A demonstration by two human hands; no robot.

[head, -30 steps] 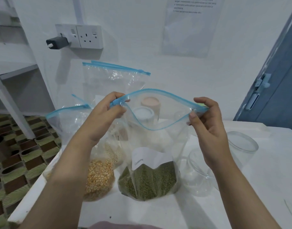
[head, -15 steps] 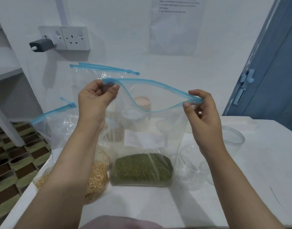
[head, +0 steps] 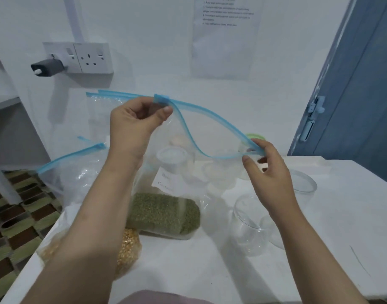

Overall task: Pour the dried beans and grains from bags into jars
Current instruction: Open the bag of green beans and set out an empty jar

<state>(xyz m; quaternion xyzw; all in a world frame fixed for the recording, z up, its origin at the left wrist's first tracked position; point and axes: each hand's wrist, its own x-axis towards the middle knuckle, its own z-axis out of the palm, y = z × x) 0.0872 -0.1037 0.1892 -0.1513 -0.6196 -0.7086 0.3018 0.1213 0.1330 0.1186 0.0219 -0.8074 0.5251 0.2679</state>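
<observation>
A clear zip bag of green beans (head: 166, 212) stands on the white bench (head: 341, 249), its base resting there while its blue zip top is held up in the air with the mouth gaping. The left hand (head: 135, 126) pinches the higher corner of the top, thumb and fingers closed on the blue slider tab (head: 162, 99). The right hand (head: 268, 172) pinches the lower end of the zip strip between thumb and forefinger, its other fingers loosely curled. A white label (head: 166, 181) shows through the bag's front wall above the beans.

Just left of that bag, partly behind the left forearm, a bag of yellow corn kernels (head: 126, 246) lies on the bench. Another zip bag (head: 105, 102) stands behind the green-bean bag against the wall. Right of the green-bean bag, under the right wrist, an empty clear jar (head: 249, 229) sits on the bench, and a second clear jar (head: 303, 183) stands a little beyond it. Seen through the held bag's plastic, a white-lidded jar (head: 171, 156) stands behind it. On the wall above and left of the bag is a double socket (head: 89, 58) with a grey plug (head: 46, 68) in it.
</observation>
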